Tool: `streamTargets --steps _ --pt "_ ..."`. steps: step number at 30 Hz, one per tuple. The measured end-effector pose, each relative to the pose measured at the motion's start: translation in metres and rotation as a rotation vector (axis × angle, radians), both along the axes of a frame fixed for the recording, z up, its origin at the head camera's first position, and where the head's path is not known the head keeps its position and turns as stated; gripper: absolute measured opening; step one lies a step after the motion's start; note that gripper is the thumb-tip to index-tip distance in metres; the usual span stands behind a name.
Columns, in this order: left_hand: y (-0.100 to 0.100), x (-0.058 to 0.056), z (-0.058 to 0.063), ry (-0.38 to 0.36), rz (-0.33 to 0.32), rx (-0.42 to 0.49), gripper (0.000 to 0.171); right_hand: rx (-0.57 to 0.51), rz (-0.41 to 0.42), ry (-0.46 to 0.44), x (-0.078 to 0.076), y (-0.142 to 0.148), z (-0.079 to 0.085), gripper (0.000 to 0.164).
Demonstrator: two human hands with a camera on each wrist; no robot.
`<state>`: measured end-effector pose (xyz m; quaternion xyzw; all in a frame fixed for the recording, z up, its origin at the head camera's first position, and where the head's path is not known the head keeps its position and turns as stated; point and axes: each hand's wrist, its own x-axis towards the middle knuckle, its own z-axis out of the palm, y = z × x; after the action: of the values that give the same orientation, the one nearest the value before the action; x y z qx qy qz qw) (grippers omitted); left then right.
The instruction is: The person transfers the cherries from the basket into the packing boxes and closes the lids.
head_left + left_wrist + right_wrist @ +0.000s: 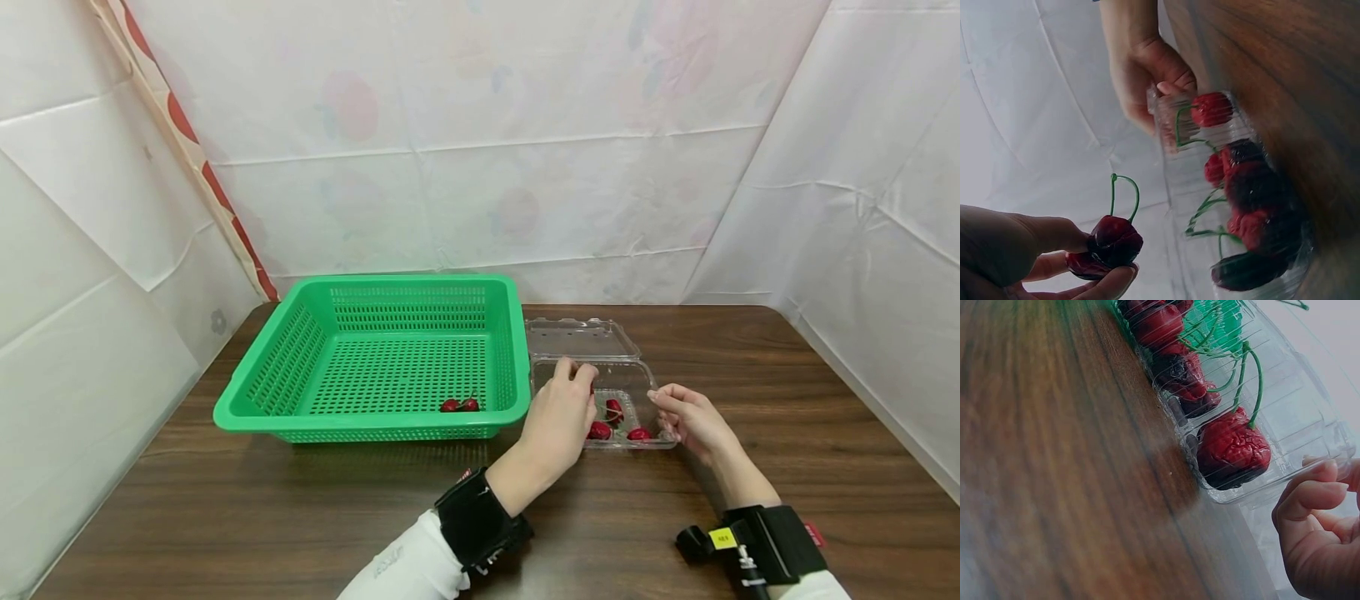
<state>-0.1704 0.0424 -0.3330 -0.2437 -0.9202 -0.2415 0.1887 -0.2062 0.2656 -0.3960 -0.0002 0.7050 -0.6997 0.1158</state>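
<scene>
I can't read any wording from here: the yellow label (723, 538) beside the black right wrist strap (780, 542) is too small for me, and the grey marking (387, 561) on the white left sleeve (420, 557) is blurred.

From up high, the head view looks forward and down at the surface (315, 517). Both wrist views look across the box (1300, 419), close up, from opposite sides. All three share it.

Cherries (1233, 450) look glossy and wrinkled, the clamshell (577, 337) shiny plastic, the tabletop (611, 525) wood.
</scene>
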Motion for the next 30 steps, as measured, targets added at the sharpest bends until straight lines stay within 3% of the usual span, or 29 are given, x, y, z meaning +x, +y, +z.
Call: streamTargets --steps 13,20,30 --pt "0.012 -0.006 -0.014 -0.020 0.024 -0.039 0.021 0.003 -0.008 -0.003 0.001 -0.001 0.001 0.015" --pt "0.019 -0.007 -0.017 -0.075 0.046 -0.120 0.016 0.007 -0.010 -0.005 0.001 0.000 0.000 0.016" --pt "0.029 -0.005 -0.021 -0.037 0.084 -0.231 0.023 0.027 -0.021 -0.005 0.001 -0.001 0.001 0.016"
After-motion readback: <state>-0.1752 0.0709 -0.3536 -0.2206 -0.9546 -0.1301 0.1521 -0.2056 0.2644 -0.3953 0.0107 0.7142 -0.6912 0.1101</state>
